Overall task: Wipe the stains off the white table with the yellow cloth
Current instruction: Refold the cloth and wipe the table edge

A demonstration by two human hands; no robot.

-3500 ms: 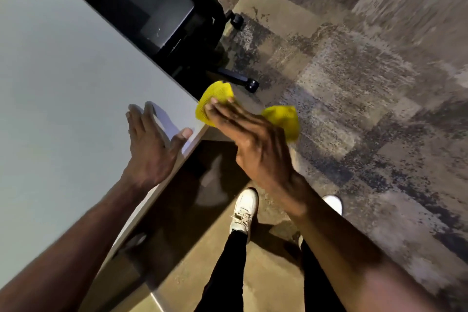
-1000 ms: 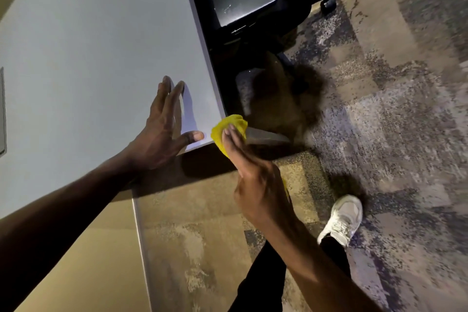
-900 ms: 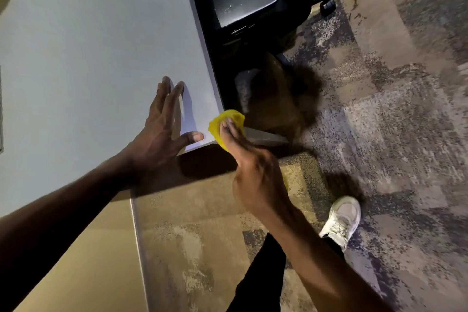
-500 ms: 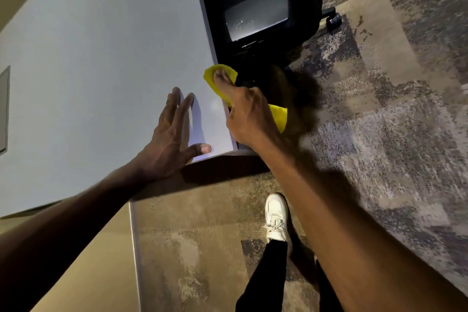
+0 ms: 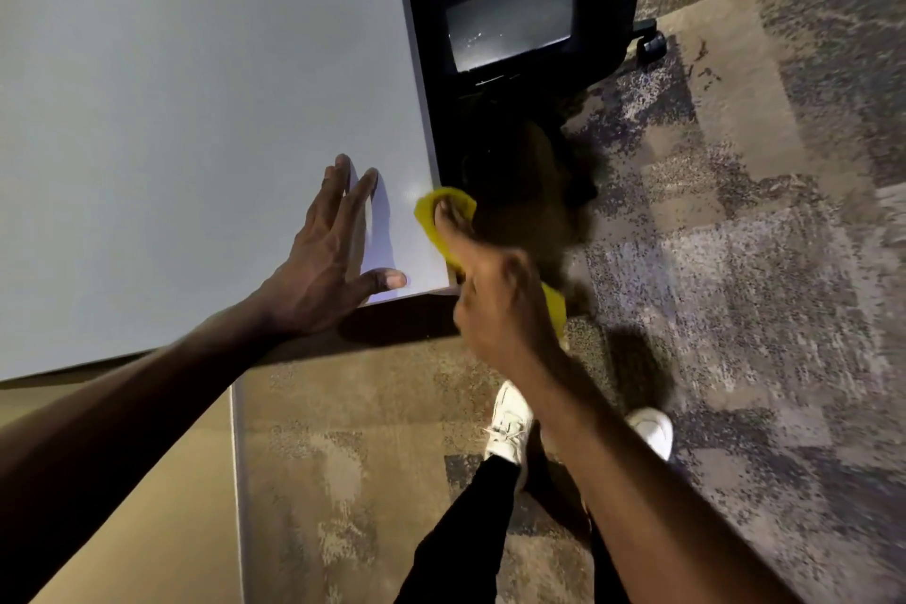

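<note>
Head camera, looking down: right hand (image 5: 495, 304) presses the yellow cloth (image 5: 427, 216) with extended fingers against the white table (image 5: 196, 88) at its near right corner, part of the cloth hanging off the right edge. Left hand (image 5: 326, 270) lies flat and open, holding nothing, just beside it. Wiping likely works best with short, firm strokes inward from the edge. A black office chair (image 5: 519, 5) crowds the right edge; carpet beyond is open.
</note>
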